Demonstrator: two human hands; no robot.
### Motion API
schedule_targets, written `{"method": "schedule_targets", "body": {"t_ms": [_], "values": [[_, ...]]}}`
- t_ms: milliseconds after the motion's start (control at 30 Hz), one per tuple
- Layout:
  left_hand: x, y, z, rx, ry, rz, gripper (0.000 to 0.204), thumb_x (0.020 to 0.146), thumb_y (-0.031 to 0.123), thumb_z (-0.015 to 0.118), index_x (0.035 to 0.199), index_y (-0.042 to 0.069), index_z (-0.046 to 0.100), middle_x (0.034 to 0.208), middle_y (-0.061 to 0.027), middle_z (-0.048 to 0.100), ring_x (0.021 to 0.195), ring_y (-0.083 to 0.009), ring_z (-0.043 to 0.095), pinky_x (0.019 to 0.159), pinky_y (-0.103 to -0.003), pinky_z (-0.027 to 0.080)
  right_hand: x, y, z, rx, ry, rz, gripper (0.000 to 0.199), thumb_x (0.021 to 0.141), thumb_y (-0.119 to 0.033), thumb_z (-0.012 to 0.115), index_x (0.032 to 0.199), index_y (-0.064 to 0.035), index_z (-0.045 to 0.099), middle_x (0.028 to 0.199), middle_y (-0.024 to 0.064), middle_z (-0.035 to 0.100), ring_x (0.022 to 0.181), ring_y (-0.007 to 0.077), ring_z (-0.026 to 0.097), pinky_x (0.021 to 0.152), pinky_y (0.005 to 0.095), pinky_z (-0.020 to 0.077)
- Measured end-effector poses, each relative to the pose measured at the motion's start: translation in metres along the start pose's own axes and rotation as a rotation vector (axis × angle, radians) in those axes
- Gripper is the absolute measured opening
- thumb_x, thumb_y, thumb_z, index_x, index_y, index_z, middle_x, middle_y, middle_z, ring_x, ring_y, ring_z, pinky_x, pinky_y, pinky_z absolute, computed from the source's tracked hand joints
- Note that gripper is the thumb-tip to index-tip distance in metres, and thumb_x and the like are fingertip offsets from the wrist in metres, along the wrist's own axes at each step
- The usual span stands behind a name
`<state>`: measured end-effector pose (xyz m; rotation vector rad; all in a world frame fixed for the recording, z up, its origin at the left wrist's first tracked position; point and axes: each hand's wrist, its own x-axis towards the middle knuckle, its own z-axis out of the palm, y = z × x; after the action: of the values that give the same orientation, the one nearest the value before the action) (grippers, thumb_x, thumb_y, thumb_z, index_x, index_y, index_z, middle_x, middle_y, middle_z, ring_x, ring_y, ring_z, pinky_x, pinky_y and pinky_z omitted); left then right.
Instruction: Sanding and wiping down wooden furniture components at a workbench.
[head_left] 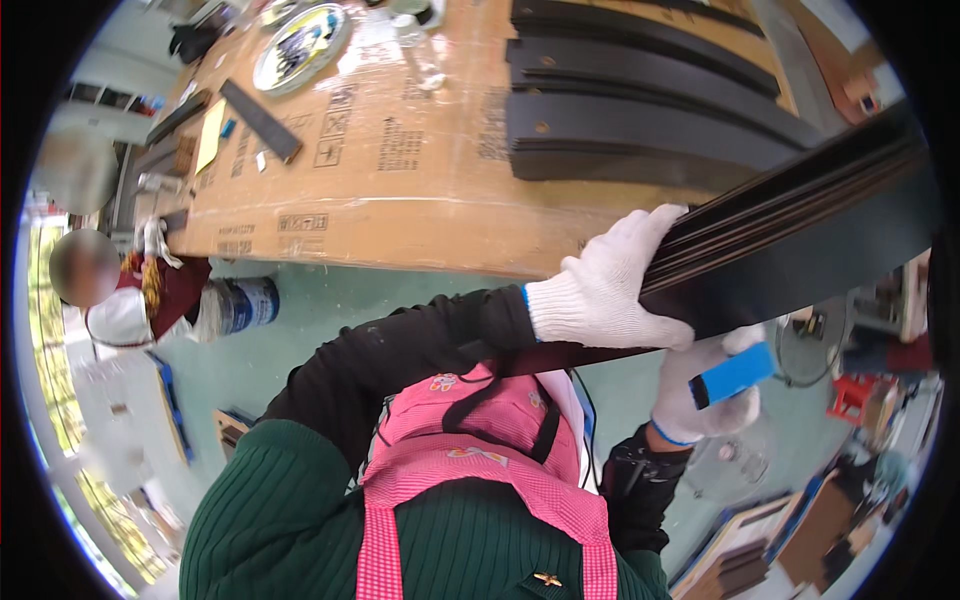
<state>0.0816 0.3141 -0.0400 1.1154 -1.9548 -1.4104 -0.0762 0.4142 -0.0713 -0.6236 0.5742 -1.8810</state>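
Head view: a thick bundle of long, flat, black panels (800,268) was held aslant at the near right side of the table.
The left hand (615,285), in a white knitted glove, was clamped around the bundle's near end; the right hand (705,395), gloved alike, was closed on a small blue rectangular block with a black edge (735,375) just below, though whether it touched the panels could not be told. Beyond lay curved-looking stacks of black panels (650,125) on the brown cardboard-covered table (430,225), with a white oval tray (262,72) farther left.
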Motion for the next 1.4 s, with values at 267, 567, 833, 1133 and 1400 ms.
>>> {"method": "schedule_targets", "body": {"t_ms": [267,567,833,1133,1400], "values": [[-0.032,-0.028,-0.016,-0.376,0.691,0.082,0.112,0.074,0.030,0.093,0.156,0.004,0.022,0.143,-0.0219,0.056,0.131,-0.0315,0.059,0.108,-0.042,0.050,0.105,0.001,0.110,-0.836,-0.778,0.451,0.053,0.071,-0.035,0.075,0.108,0.0009,0.065,0.125,0.0175,0.059,0.117,0.0261,0.056,0.104,0.0363,0.0412],[-0.070,-0.164,0.045,-1.051,0.932,-0.349,0.057,0.091,0.013,0.080,0.140,0.003,0.053,0.131,-0.0101,0.064,0.117,-0.0195,0.066,0.094,-0.036,0.058,0.106,0.166,0.088,-1.034,-1.378,0.841,0.039,0.079,-0.034,0.081,0.104,-0.0056,0.070,0.149,0.0348,0.051,0.153,0.0437,0.032,0.122,0.0427,0.0288],[-0.049,-0.216,0.002,-1.549,0.970,-0.544,0.035,0.102,0.028,0.069,0.127,0.004,0.065,0.118,-0.0077,0.070,0.107,-0.0181,0.068,0.095,-0.035,0.056,0.081,0.134,0.077,-0.391,-0.701,0.946,0.055,0.084,-0.032,0.080,0.120,0.0053,0.061,0.151,0.0271,0.052,0.143,0.0313,0.049,0.116,0.0399,0.0397],[-0.043,-0.191,-0.020,-0.836,0.823,-0.563,0.056,0.102,0.029,0.069,0.152,0.013,0.051,0.140,-0.0111,0.061,0.130,-0.0277,0.059,0.105,-0.048,0.054,-0.009,0.039,0.007,0.122,-0.143,0.834,0.045,0.085,-0.036,0.077,0.107,0.0001,0.061,0.130,0.0248,0.062,0.121,0.0416,0.062,0.108,0.0539,0.0458],[-0.070,-0.177,-0.055,-1.007,0.525,-0.948,0.083,0.095,0.064,0.066,0.138,-0.006,0.051,0.116,-0.0214,0.072,0.097,-0.0246,0.074,0.077,-0.033,0.062,-0.029,0.020,-0.035,0.094,0.131,0.677,0.043,0.086,-0.038,0.077,0.110,-0.0048,0.065,0.125,0.0142,0.061,0.115,0.0308,0.061,0.108,0.0542,0.0435]]}}
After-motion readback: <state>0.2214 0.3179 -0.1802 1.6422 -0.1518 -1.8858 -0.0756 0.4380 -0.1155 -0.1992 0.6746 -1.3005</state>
